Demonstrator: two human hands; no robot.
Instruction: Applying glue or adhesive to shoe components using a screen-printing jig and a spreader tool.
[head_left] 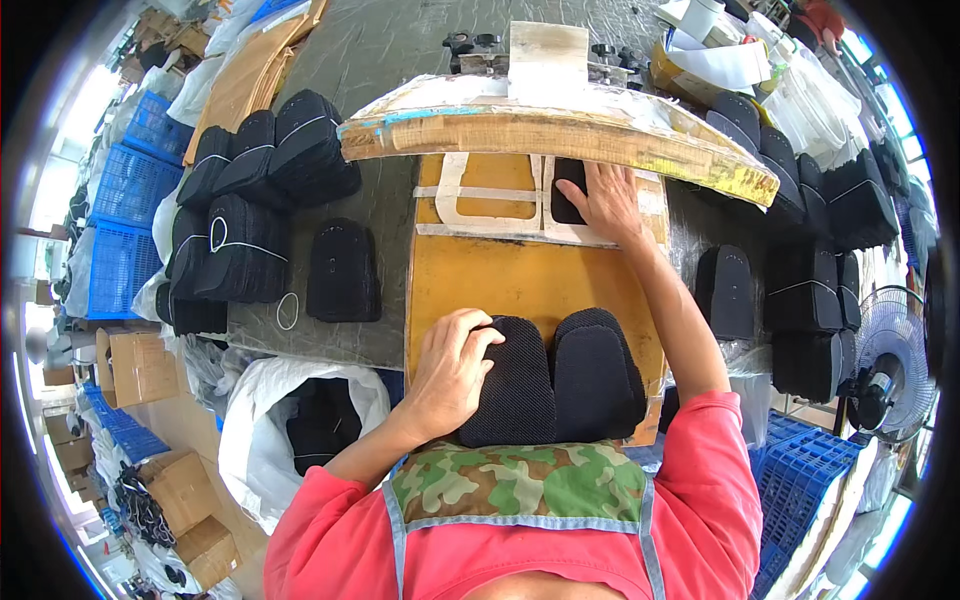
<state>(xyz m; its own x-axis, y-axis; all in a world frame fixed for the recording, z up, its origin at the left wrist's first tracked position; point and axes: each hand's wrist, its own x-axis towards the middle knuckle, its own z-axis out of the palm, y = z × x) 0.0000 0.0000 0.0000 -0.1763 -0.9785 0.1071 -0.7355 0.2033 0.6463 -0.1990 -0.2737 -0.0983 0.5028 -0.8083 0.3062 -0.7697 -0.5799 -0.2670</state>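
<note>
Two stacks of black rounded pads lie side by side at the board's near edge. My left hand [455, 365] curls its fingers over the upper left edge of the left mesh-faced pad [512, 390]; its thumb is mostly hidden. To the right is the smoother black pad [597, 380]. Farther off, my right hand [607, 203] lies flat, fingers extended, over a black pad [566, 190] set in the right cutout of a pale template [480, 222]. The left cutout shows bare yellow board [530, 275]. A raised wooden frame [540, 135] overhangs the template and hides its far part.
Tied stacks of black pads [243, 250] stand on the left of the table, with more stacks [803, 285] on the right. An open white sack [250, 440] hangs at lower left. A fan [890, 350] and blue crates [805, 480] are at the right.
</note>
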